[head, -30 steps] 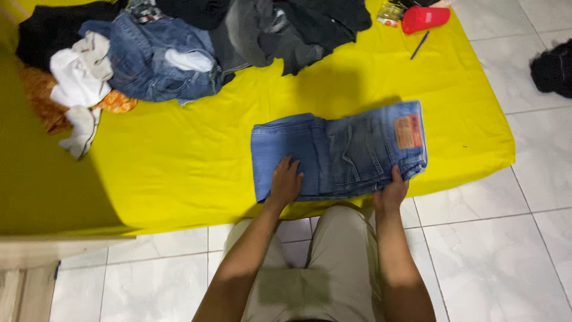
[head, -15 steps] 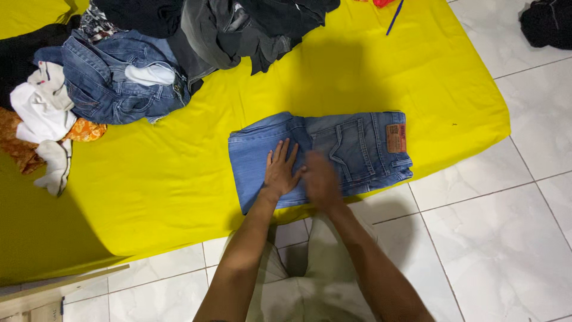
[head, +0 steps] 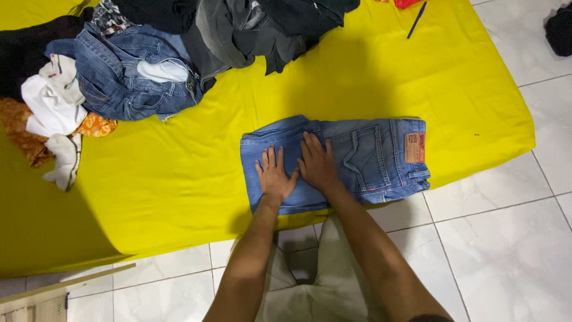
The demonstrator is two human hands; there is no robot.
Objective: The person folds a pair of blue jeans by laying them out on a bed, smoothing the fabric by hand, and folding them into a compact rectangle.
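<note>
Head view: yellow mattress (head: 179, 179) carries a heap of unfolded clothes (head: 149, 53) at its far side and folded blue jeans (head: 363, 158) near its front edge. Left hand (head: 274, 176) and right hand (head: 317, 164) lie flat side by side on the jeans' folded end, each grip spread apart and clasping nothing, apparently pressing the fold down.

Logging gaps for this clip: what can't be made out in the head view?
- Folded jeans: the patch under the left hand and right hand is covered.
- Red item: cut off by the top edge.
- Black bundle on the floor: cut off by the right edge.
- Clothes pile: lower garments buried.
</note>
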